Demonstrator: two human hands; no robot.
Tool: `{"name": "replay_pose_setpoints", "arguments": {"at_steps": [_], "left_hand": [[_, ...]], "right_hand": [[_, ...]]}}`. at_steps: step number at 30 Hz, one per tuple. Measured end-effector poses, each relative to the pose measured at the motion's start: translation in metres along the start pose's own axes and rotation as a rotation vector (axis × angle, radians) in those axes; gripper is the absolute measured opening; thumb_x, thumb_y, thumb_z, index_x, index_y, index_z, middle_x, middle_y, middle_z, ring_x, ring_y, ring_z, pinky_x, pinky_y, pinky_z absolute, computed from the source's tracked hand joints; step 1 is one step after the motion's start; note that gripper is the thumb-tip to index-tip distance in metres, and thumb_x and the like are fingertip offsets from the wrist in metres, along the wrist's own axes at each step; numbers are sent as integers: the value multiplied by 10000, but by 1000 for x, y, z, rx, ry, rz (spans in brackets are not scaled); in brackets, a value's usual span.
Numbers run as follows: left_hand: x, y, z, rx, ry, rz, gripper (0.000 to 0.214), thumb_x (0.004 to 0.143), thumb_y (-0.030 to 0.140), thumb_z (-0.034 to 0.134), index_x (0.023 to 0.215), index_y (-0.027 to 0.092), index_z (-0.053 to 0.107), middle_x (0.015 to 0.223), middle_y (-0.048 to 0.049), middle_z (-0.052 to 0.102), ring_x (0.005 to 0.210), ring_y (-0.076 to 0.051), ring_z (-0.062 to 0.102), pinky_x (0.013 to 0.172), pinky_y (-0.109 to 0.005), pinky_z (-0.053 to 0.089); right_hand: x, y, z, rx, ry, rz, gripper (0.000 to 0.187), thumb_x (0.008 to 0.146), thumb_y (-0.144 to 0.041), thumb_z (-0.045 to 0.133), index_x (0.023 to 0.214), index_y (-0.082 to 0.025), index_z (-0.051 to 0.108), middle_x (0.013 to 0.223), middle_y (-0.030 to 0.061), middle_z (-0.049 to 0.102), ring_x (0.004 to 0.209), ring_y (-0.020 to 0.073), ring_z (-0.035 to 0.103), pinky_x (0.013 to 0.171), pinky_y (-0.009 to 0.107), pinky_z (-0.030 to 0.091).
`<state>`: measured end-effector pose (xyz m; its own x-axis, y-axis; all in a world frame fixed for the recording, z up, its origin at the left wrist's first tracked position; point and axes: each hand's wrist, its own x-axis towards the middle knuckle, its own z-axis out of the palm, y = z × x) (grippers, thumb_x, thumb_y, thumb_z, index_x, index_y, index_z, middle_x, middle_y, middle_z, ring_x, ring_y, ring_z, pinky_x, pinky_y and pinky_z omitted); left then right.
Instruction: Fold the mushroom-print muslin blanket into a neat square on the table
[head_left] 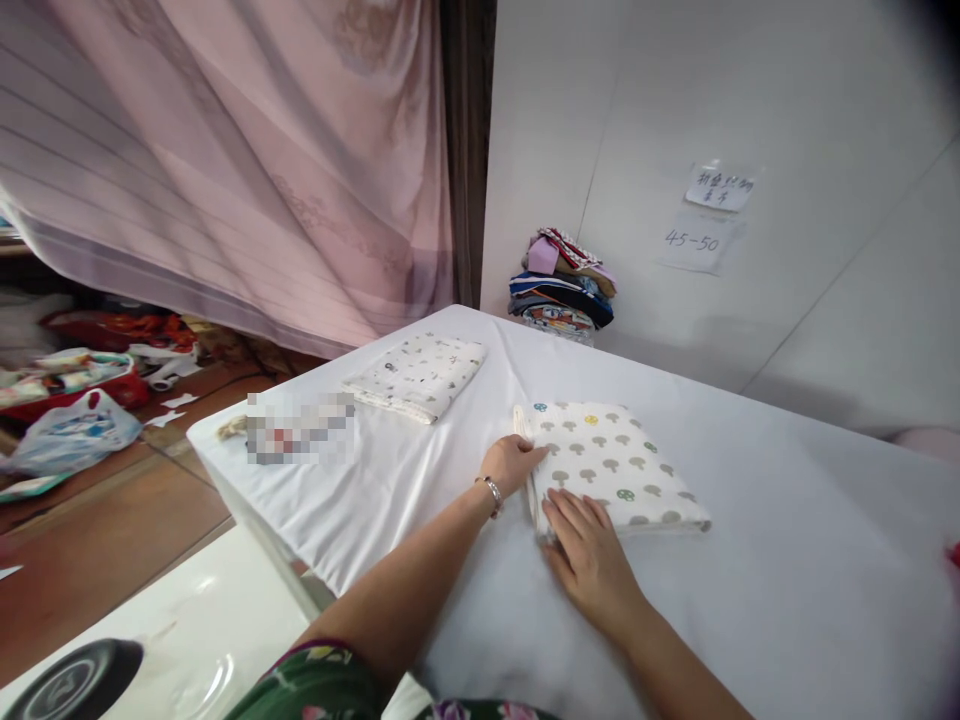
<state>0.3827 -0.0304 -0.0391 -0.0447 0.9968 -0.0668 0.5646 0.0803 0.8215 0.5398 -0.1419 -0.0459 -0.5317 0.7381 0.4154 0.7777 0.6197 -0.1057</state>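
Observation:
A folded white cloth printed with grey mushrooms [622, 462] lies on the white-covered table [787, 560]. My left hand [511, 461], with a bracelet at the wrist, touches the cloth's left edge, its fingertips pushed against or under the fold. Near the cloth's front left corner my right hand [589, 555] lies flat, its fingers stretched out onto the fabric. Neither hand lifts the cloth.
A second folded printed cloth [417, 374] lies farther back on the table's left. A pile of folded clothes [564, 285] sits at the far corner against the white wall. A pink curtain [247, 170] hangs at left; bags and clutter [75, 400] cover the floor.

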Motion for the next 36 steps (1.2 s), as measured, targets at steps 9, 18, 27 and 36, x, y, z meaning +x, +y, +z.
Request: {"name": "replay_pose_setpoints", "arguments": {"at_steps": [9, 18, 27, 36], "left_hand": [[1, 6, -5, 29, 30, 6, 74, 646, 211, 575, 612, 180, 517, 574, 42, 527, 572, -101, 485, 514, -199, 326], [3, -1, -6, 46, 26, -41, 97, 650, 185, 566, 658, 189, 470, 587, 32, 546, 554, -116, 515, 515, -212, 345], [3, -2, -4, 31, 28, -37, 238, 695, 365, 631, 790, 187, 503, 718, -1, 615, 640, -133, 569, 558, -215, 375], [4, -3, -4, 67, 8, 4, 230, 679, 375, 605, 605, 188, 492, 582, 22, 534, 578, -122, 492, 529, -221, 325]], "right_hand": [[-2, 5, 1, 21, 14, -30, 421, 853, -194, 423, 1270, -145, 451, 1301, 117, 479, 1217, 257, 402, 989, 468, 341], [-2, 8, 1, 23, -25, -40, 442, 842, -155, 411, 1283, -137, 431, 1341, 111, 436, 1237, 257, 376, 996, 466, 333], [-1, 8, 1, 48, 31, -45, 410, 845, -158, 408, 1249, -176, 476, 1290, 100, 494, 1199, 248, 426, 963, 454, 371], [-2, 9, 4, 46, 56, -60, 402, 842, -116, 398, 1232, -169, 479, 1279, 93, 504, 1216, 243, 408, 978, 443, 341]]}}
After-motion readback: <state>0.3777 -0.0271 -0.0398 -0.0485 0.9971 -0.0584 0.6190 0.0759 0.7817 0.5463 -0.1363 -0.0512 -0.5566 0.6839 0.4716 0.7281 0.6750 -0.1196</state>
